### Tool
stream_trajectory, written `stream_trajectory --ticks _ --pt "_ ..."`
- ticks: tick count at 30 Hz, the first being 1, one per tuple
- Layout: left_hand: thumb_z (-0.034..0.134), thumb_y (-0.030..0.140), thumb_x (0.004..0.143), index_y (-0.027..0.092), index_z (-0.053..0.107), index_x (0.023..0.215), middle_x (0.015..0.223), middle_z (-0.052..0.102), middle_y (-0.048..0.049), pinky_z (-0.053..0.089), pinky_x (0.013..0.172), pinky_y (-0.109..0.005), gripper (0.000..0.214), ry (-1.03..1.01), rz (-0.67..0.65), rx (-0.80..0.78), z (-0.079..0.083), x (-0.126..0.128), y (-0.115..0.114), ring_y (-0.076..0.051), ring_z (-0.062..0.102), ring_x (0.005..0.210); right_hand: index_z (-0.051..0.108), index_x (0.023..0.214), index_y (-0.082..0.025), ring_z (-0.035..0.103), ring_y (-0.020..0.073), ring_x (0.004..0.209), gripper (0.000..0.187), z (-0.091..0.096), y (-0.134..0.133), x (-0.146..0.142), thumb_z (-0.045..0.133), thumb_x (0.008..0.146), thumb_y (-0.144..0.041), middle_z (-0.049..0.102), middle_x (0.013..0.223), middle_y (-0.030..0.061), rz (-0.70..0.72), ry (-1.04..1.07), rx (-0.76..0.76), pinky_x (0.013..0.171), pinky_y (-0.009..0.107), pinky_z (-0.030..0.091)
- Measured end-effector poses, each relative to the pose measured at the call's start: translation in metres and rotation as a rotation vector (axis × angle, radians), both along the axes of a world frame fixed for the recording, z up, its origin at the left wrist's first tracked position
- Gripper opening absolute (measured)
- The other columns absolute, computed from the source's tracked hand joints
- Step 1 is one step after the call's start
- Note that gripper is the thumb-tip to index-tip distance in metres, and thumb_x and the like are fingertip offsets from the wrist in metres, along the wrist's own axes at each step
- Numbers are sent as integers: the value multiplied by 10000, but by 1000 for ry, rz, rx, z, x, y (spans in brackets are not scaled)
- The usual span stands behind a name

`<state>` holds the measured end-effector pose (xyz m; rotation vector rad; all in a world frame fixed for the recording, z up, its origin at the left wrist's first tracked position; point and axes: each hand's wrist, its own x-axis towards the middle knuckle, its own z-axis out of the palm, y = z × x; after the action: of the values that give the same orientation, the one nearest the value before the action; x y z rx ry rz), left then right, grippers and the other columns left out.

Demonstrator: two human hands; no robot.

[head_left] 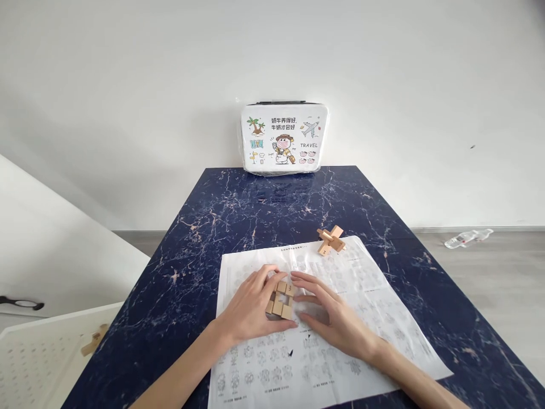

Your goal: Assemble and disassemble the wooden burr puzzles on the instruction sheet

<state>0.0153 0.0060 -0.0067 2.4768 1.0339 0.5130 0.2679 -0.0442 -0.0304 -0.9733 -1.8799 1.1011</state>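
A small wooden block puzzle (281, 299) lies on a printed instruction sheet (340, 363) in the middle of the dark blue marble table (238, 210). My left hand (251, 309) cups its left side, fingers and thumb pressed against the blocks. From the right, my right hand (332, 318) reaches in, fingers extended and touching the puzzle's right side. A second, assembled wooden cross-shaped puzzle (331, 240) rests at the sheet's far right corner, away from both hands.
A white illustrated case (283, 138) stands against the wall at the table's far edge. A white perforated board (42, 352) with a wooden piece (94, 339) sits lower left. A plastic bottle (468, 237) lies on the floor at right.
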Motion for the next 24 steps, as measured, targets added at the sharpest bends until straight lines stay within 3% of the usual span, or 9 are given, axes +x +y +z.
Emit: stream_trajectory --ticks 5,9,12,16,20,24 --pt "859 627 837 283 587 1359 1349 594 -110 607 968 -543 683 11 -7 6 1 1 1 -347 671 1148 405 1599 -377 603 280 1438 632 4 -1 -3 547 1037 -124 335 1733 88 42 20 -5 1184 520 565" --pt "892 584 824 285 601 1313 1329 607 -91 611 956 -526 643 4 26 -9 1 3 0 -337 675 1136 424 1570 -372 603 291 1437 597 3 -1 -4 569 1035 -151 383 1705 89 -35 -15 42 1157 521 589" --pt "898 589 815 292 595 1319 1317 617 -91 617 933 -517 659 -16 72 16 -1 2 3 -338 683 1123 438 1551 -370 690 283 1318 557 2 -2 -3 564 1042 -181 422 1678 94 -107 -61 39 1085 523 641" --pt "824 646 864 275 611 1270 1260 634 -85 618 893 -493 590 -12 227 116 -4 -7 16 -327 702 1075 463 1514 -353 765 260 1130 495 3 -1 0 549 1049 -207 474 1637 112 -177 -122 31 979 519 689" --pt "731 651 939 243 578 1253 1234 623 -101 616 811 -464 536 74 419 234 -8 -21 32 -301 716 962 476 1496 -337 765 258 1100 451 3 -1 1 527 1061 -229 499 1612 120 -202 -156 41 970 525 685" --pt "710 619 952 207 557 1221 1203 618 -142 600 833 -520 516 196 594 331 -9 -35 42 -344 712 970 496 1474 -329 764 260 1093 424 1 0 1 518 1061 -236 524 1588 116 -206 -179 54 960 520 687"
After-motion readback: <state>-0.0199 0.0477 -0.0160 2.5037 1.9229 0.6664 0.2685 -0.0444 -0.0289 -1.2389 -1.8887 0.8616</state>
